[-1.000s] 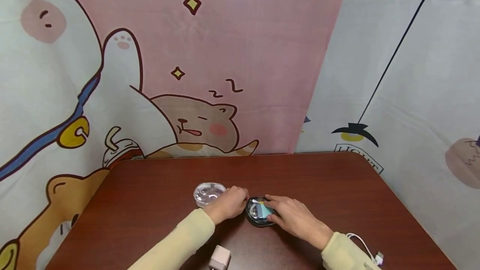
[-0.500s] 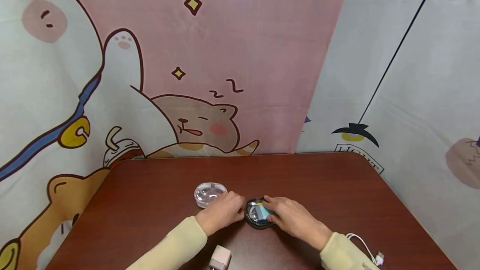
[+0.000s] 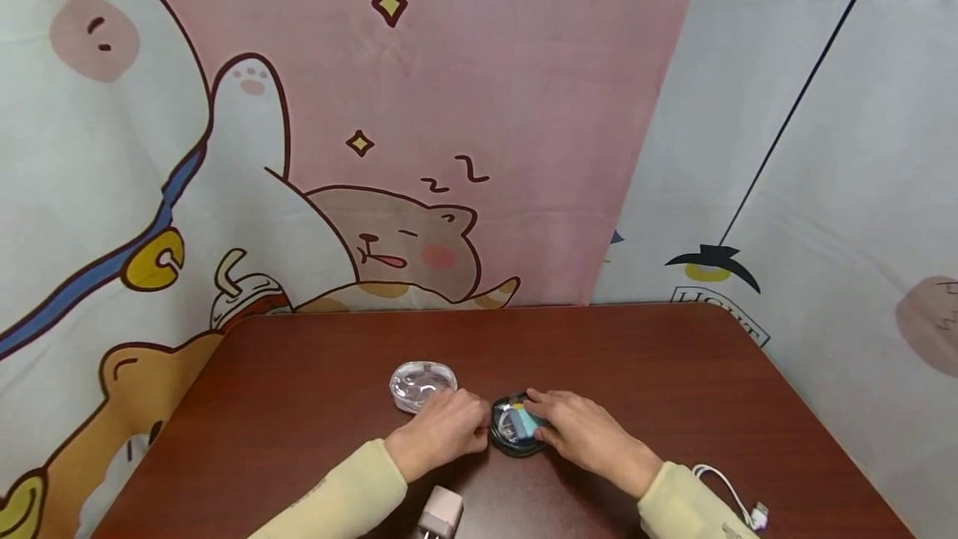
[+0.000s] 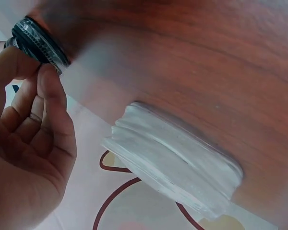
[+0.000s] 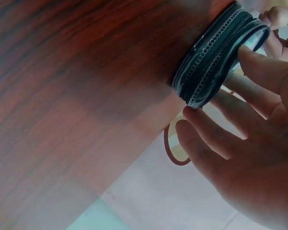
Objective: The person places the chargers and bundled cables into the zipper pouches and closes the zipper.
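A small round zip pouch (image 3: 509,443) with black sides and a clear top lies on the table, something light blue and a coiled cable showing inside. At its left edge, my left hand (image 3: 445,431) pinches the zipper side between thumb and index finger, the other fingers curled; the zip pull is hidden. In the left wrist view the dark zipper band (image 4: 41,45) reaches these fingertips. From the right, my right hand (image 3: 591,435) holds the pouch, with the thumb and fingers apart on its top and rim. The thumb (image 5: 259,67) presses the clear top in the right wrist view.
A clear, whitish zip pouch (image 3: 419,381) stands just beyond my left hand. Nearer me lies a pale pink plug charger (image 3: 441,510). A white USB cable (image 3: 722,481) lies by my right sleeve. The brown table (image 3: 314,373) meets a printed cloth at the back.
My left hand has slid a little toward me along the left edge of the dark pouch. My right hand stays on it, nearly still.
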Demonstrator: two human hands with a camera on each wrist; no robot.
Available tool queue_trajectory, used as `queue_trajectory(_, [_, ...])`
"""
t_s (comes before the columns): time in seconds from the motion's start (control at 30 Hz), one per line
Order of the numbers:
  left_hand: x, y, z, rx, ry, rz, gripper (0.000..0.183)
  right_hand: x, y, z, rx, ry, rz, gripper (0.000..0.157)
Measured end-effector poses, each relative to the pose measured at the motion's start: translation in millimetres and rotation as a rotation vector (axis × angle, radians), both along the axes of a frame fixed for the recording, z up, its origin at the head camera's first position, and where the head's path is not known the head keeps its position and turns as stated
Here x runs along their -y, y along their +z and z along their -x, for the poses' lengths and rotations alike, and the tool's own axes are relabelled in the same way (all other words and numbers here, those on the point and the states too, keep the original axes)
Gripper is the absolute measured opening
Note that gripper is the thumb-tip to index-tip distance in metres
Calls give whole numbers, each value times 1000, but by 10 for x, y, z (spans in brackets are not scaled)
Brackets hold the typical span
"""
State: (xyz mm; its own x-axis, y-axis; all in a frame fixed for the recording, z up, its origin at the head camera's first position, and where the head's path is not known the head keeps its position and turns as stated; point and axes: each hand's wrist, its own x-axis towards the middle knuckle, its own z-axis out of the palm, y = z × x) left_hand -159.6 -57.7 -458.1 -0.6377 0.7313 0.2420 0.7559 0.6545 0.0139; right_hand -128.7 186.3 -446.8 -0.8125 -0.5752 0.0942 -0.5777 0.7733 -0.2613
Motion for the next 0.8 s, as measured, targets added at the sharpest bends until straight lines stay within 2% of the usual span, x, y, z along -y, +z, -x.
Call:
queue_trajectory(0.13, [35, 5, -2, 29, -28, 7, 33, 9, 10, 0, 6, 5, -4, 42])
queue_trajectory(0.3, [60, 8, -40, 112, -72, -24, 31, 15, 21, -12, 14, 12, -6, 41])
queue_trajectory(0.43, [41, 11, -84, 119, -101, -34, 26, 20, 19, -10, -15, 18, 0, 40])
queue_trajectory(0.57, [11, 18, -126, 113, -95, -36, 25, 21, 21, -6, -14, 21, 11, 40])
queue_trajectory(0.8, [-84, -1, -188, 161, -99, -17, 24, 9, 21, -2, 1, 25, 27, 39])
